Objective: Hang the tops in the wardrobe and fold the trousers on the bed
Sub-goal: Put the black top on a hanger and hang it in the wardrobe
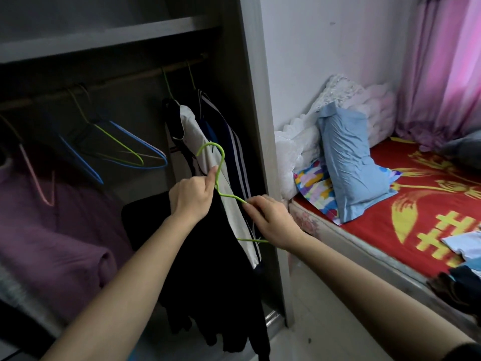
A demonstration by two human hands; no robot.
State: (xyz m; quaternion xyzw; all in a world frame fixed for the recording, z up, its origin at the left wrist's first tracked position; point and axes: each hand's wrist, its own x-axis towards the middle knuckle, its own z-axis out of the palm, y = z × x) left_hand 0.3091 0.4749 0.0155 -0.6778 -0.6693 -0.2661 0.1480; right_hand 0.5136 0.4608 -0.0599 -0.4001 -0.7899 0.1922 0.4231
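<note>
though two tops (191, 128) hang, left hand (191, 196) and right hand (270, 220) clamp fingers (211, 177) on a green hanger (222, 155) holding a black top (208, 256). clothes (466, 246) wait on the bed (390, 217).

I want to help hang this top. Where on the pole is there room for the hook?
The bare stretch of rail lies between the empty hangers and the two hung tops. The right end, by the wardrobe side, is crowded, and the hangers bunch further left.

Pillow (351, 165): pale blue, leaning on the white frilled quilt (291, 152).
Curtain (442, 74): pink, at far right.
Blanket (52, 243): purple, folded, lower left.
</note>
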